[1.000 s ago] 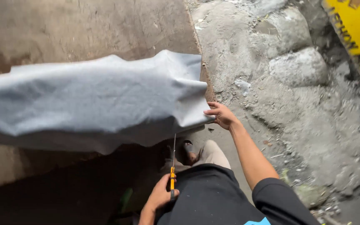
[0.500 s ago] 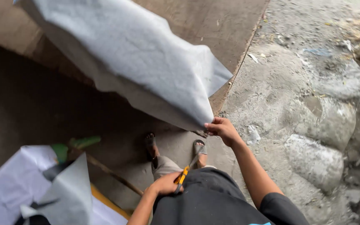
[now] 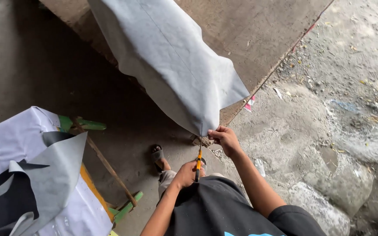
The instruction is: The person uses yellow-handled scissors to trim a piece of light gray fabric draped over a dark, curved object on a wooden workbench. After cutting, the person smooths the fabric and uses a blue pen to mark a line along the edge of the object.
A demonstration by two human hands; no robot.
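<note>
A large grey sheet hangs off a brown board and tapers to a corner near my hands. My right hand pinches that lower corner of the sheet. Just below it, my left hand grips a thin tool with an orange handle, its blade pointing up toward the sheet's corner. Both hands are close together above my sandalled feet.
At the lower left lies a pile of white and grey sheets over a green and wooden frame. Rough concrete ground with stones and litter spreads to the right. The board's edge runs diagonally above my right hand.
The view has swung left and down, bringing the pile of sheets into sight. The grey sheet now hangs more steeply, and my left hand has risen closer to my right hand.
</note>
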